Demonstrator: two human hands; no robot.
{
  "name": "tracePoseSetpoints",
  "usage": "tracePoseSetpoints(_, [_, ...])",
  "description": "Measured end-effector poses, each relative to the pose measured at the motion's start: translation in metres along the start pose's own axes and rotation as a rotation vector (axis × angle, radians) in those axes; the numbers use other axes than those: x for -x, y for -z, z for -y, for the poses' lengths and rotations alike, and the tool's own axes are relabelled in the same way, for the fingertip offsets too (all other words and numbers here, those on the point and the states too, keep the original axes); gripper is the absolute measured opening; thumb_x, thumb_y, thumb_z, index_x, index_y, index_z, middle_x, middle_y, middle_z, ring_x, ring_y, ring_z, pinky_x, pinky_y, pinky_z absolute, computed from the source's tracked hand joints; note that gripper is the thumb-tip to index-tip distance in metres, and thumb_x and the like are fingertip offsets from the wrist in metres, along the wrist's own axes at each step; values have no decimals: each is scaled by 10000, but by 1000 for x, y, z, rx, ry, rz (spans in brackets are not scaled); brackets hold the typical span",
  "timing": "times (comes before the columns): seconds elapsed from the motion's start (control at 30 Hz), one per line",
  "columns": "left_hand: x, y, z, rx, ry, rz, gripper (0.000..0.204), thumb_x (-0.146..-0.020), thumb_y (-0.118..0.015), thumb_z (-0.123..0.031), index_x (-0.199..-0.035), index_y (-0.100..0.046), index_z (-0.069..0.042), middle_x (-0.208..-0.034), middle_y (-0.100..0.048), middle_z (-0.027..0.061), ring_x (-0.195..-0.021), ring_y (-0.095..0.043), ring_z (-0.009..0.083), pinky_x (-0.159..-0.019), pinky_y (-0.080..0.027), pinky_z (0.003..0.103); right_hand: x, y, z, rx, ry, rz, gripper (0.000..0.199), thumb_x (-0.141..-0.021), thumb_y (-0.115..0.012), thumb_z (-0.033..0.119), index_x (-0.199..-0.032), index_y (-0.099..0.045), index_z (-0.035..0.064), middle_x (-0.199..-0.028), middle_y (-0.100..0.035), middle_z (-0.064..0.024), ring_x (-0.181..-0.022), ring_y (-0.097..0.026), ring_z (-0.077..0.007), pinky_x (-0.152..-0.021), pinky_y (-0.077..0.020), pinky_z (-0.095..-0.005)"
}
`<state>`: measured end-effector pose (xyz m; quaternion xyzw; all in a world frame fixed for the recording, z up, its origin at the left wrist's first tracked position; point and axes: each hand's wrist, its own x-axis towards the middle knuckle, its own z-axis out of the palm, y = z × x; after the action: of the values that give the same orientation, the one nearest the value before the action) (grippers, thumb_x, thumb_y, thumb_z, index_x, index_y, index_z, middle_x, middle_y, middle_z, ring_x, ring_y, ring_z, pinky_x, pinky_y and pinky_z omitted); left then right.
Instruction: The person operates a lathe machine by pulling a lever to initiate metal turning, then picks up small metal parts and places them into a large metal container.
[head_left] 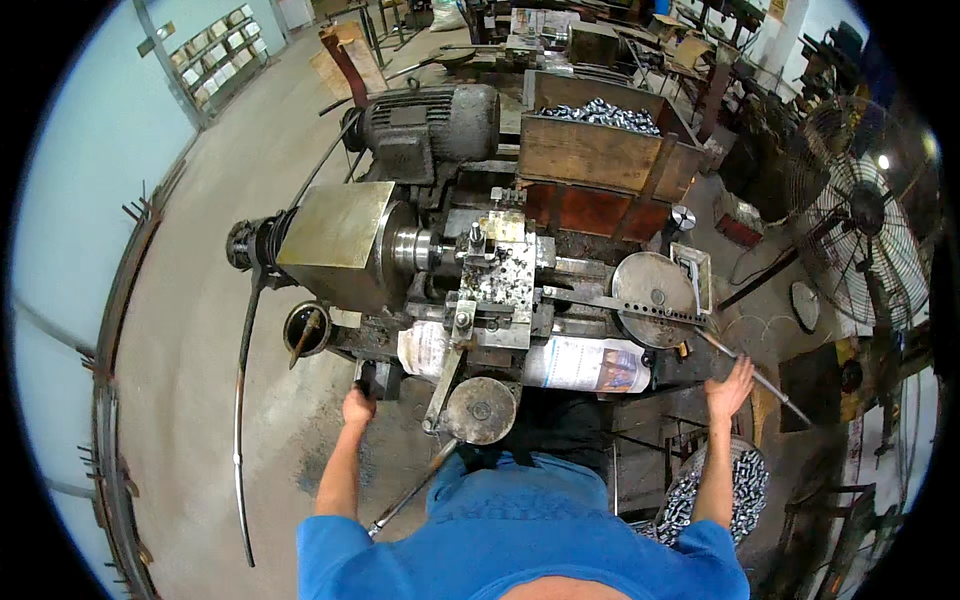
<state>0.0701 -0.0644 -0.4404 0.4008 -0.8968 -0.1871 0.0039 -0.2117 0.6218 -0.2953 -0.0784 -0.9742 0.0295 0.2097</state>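
I stand at a small metal lathe (400, 255). My left hand (357, 405) is closed around a dark handle (378, 378) at the machine's lower left front. My right hand (730, 385) rests with spread fingers on a long thin metal lever (765, 382) that runs from the round disc (652, 285) on the right of the machine. Between my hands sits the carriage (495, 285) with metal chips on it, and a round handwheel (482, 410) sticks out toward me.
A grey motor (430, 125) sits behind the lathe. A wooden box (600, 140) of shiny metal parts stands at the back right; a basket (715, 490) of similar parts is by my right arm. A standing fan (865, 225) is on the right. A tin (307, 330) sits left.
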Motion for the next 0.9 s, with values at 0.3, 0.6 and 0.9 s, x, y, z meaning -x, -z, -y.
tracePoseSetpoints(0.3, [-22,199,14,406,-103,-152,265,-803,-585,-159,-1030,-608,-24,-720,-642,124,-589,-627,194,-582,-480,324,-31,143,294,-914,970,33,479,-536,-638,179,-987,-605,21,-1083,-574,-163,-1089,-493,-336,-970,-361,-439])
tracePoseSetpoints(0.6, [59,221,89,-334,53,-758,454,-757,-619,-452,-833,-592,-5,-712,-609,178,-681,-600,341,-612,-461,417,6,138,499,-47,1355,367,283,-621,-623,261,-830,-683,80,-916,-634,-130,-951,-553,-270,-991,-276,-435])
tracePoseSetpoints(0.9, [99,222,24,60,209,-348,321,-708,-676,-247,-822,-520,10,-652,-574,192,-646,-593,371,-604,-460,430,3,134,493,-108,1332,318,244,-619,-601,219,-781,-681,55,-842,-651,-138,-911,-580,-276,-1037,-255,-408])
